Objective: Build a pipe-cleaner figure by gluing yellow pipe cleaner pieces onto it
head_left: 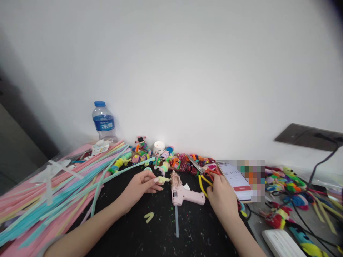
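Note:
Between the thumb and fingertips of my left hand (143, 184) is a pale yellow twisted pipe cleaner piece (163, 179). My right hand (221, 196) is closed at the handles of a pair of scissors (200, 169), whose blades point up and left toward the wall; one handle looks orange, the other yellow. A pink glue gun (187, 195) lies between my hands, its nozzle pointing away and a clear glue stick (177, 221) jutting from its back. Nearer to me, a small bent yellow pipe cleaner scrap (148, 217) rests on the black mat (150, 239).
Long pastel pipe cleaners (61, 194) are heaped at left, below a water bottle (104, 123). Colourful pipe cleaner figures (182, 165) and a white tub (159, 147) line the wall. A phone (238, 182), black cables (313, 171) and a white box (282, 242) are at right.

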The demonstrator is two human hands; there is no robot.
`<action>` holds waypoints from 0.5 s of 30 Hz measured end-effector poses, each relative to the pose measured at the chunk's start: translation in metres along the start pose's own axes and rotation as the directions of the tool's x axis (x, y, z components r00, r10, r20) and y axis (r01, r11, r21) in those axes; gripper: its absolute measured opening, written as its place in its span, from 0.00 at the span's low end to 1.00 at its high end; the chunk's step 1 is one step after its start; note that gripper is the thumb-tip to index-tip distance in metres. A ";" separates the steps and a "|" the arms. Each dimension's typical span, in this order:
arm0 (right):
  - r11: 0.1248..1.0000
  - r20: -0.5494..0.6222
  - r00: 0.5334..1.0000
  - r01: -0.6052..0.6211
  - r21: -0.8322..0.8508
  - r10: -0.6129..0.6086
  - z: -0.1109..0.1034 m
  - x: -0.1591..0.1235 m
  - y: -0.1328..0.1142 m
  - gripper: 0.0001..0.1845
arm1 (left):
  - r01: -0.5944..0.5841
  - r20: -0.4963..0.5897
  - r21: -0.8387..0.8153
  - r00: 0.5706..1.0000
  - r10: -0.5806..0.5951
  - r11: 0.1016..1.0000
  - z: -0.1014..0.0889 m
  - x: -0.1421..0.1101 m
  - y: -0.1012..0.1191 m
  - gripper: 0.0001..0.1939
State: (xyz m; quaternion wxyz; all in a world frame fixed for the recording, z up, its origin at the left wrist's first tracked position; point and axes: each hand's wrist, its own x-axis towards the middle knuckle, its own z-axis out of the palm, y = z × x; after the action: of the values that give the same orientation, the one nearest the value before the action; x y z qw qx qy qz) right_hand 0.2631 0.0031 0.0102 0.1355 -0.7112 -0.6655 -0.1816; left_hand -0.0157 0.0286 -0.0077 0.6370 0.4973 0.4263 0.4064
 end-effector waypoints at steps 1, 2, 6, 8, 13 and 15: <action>1.000 -0.002 1.000 -0.011 -0.017 0.011 -0.002 0.000 0.001 0.17 | 0.009 0.003 -0.017 1.000 -0.009 1.000 0.000 0.000 0.000 0.13; 0.999 -0.010 1.000 -0.024 -0.023 0.024 -0.003 0.001 0.001 0.15 | 0.014 0.003 -0.029 1.000 -0.014 0.999 0.000 0.000 0.000 0.13; 0.983 -0.079 0.992 -0.084 0.165 0.098 -0.009 0.003 0.001 0.14 | 0.008 -0.008 -0.028 1.000 -0.009 1.000 0.000 0.000 0.001 0.12; 0.914 -0.029 0.990 -0.117 0.389 0.139 -0.012 0.002 -0.005 0.12 | -0.021 -0.011 0.007 1.000 0.021 1.000 0.000 0.001 0.001 0.11; 0.558 0.295 0.954 -0.215 0.802 -0.056 -0.021 -0.006 -0.030 0.12 | -0.121 -0.048 0.117 0.991 0.128 0.986 -0.002 -0.001 0.003 0.09; 0.447 0.377 0.908 -0.265 0.854 -0.183 -0.027 -0.011 -0.038 0.15 | -0.164 -0.070 0.154 0.982 0.176 0.974 -0.002 -0.002 0.004 0.08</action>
State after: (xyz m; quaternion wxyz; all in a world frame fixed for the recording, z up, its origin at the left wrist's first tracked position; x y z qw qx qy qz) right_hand 0.2228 -0.0155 0.0276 0.3475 -0.5697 -0.6548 0.3549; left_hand -0.0188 0.0280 -0.0041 0.5433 0.5603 0.4371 0.4471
